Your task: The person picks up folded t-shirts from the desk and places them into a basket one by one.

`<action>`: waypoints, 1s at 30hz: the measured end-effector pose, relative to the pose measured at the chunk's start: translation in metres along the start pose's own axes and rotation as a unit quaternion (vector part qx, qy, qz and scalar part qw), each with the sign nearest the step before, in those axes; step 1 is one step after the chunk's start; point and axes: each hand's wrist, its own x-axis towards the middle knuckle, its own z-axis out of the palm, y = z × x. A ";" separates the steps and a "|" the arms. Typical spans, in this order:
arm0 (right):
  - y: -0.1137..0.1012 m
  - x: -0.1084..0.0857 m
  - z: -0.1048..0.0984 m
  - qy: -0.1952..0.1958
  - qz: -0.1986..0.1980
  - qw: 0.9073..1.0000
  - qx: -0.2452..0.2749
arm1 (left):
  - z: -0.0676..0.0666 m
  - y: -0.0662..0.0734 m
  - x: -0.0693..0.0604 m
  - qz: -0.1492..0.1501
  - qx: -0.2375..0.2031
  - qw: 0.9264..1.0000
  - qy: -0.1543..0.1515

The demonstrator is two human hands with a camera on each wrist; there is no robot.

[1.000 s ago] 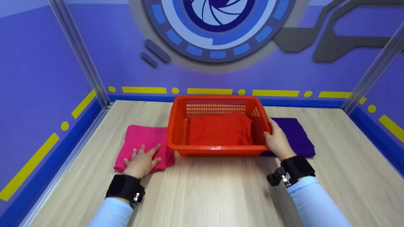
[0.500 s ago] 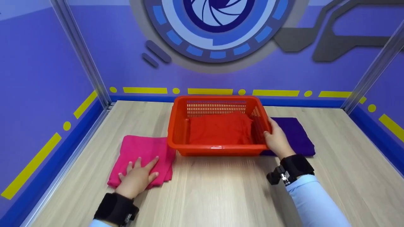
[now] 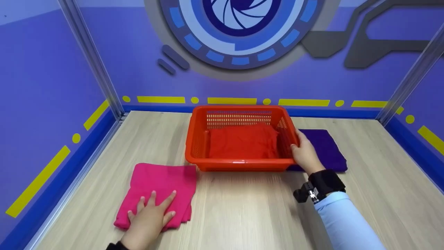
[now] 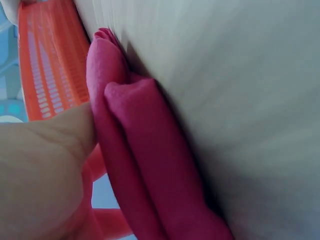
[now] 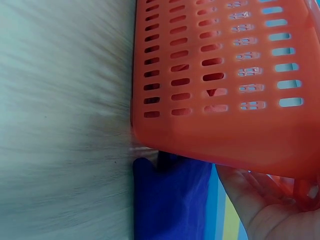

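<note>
My left hand rests with spread fingers on a folded pink cloth, near the table's front left. In the left wrist view the folded layers of the pink cloth show at its edge, beside my thumb. A red-orange plastic basket with slotted walls stands mid-table, a folded red cloth lying inside. My right hand grips the basket's right rim, thumb on the near side; the other fingers are partly hidden. Just right of the basket lies a folded purple cloth, partly covered by basket and hand.
Light wood table carries everything. A blue-purple printed back wall rises close behind the basket, and side walls with metal corner posts stand left and right.
My left hand has slid the pink cloth toward the front of the table, away from the basket's left side. The basket and my right hand have stayed nearly still.
</note>
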 end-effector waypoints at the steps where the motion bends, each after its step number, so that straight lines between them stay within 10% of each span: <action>1: 0.000 0.000 0.000 0.002 -0.001 1.000 -0.002 | 0.001 0.001 -0.001 -0.004 -0.001 1.000 -0.008; 8: 0.002 0.000 -0.001 0.003 0.002 1.000 -0.004 | 0.010 0.010 -0.008 -0.023 0.001 0.998 -0.051; 30: -0.001 -0.001 0.001 0.003 0.001 1.000 0.005 | 0.037 0.052 -0.033 0.001 0.021 0.998 -0.055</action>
